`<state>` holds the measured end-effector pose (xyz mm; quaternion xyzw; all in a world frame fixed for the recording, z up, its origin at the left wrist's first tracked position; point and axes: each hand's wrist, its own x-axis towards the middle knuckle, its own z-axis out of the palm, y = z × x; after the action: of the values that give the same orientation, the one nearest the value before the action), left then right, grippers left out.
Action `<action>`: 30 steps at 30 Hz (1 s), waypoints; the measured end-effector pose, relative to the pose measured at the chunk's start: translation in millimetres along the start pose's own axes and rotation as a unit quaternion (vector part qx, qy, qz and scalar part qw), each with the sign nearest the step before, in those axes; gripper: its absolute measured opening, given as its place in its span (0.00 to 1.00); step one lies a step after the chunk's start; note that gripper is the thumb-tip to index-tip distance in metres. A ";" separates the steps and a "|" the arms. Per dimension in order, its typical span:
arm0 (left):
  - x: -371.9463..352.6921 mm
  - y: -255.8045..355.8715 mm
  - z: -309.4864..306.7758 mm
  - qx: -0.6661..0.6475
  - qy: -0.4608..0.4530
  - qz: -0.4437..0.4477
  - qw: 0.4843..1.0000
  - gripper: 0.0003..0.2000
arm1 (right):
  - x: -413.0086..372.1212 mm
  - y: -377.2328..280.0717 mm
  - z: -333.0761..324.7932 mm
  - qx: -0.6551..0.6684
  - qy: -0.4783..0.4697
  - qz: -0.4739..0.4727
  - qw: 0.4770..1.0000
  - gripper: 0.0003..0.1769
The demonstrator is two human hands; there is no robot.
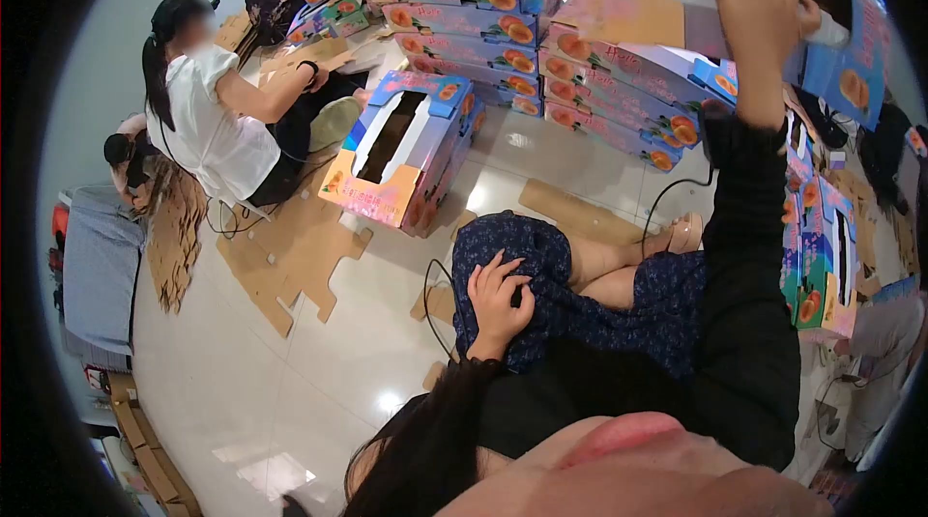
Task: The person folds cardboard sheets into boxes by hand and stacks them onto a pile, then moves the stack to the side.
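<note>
At the upper right, my right hand [762, 19] is raised with its fingers curled over the top of a printed cardboard fruit box [667, 19]. This box has a pink-orange end, a blue end and a dark opening along its top, and it stands close over a stack of similar boxes. My left hand [499, 300] lies on my knee, over the dark blue patterned skirt [512, 242], with its fingers spread and nothing held. A black cable runs beside it.
Stacked fruit boxes [454, 5] rise ahead, and a single box [387, 150] stands on the floor left of them. A person in a white top [213, 111] sits at the left. Flattened cardboard [275, 256] lies on the tiles. More boxes [822, 246] stand at the right.
</note>
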<state>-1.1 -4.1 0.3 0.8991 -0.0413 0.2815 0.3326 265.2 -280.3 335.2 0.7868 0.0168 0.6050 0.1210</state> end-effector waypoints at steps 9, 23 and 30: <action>2.5 -5.2 3.5 0.011 0.007 -0.004 1.000 0.04 | -77.5 -25.9 181.1 0.185 -0.344 0.061 0.918 0.26; 6.3 -5.8 7.6 0.018 -0.003 -0.016 1.000 0.06 | -46.5 -91.4 198.7 0.197 -0.293 0.057 0.934 0.31; 8.3 -3.5 10.2 0.028 -0.008 -0.013 0.999 0.05 | -59.1 -112.8 217.3 0.174 -0.216 0.058 0.959 0.24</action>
<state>11.6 -6.9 -3.6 0.9108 -0.0245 0.2709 0.3107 470.6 -218.1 203.5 0.9073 0.0497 0.4142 -0.0524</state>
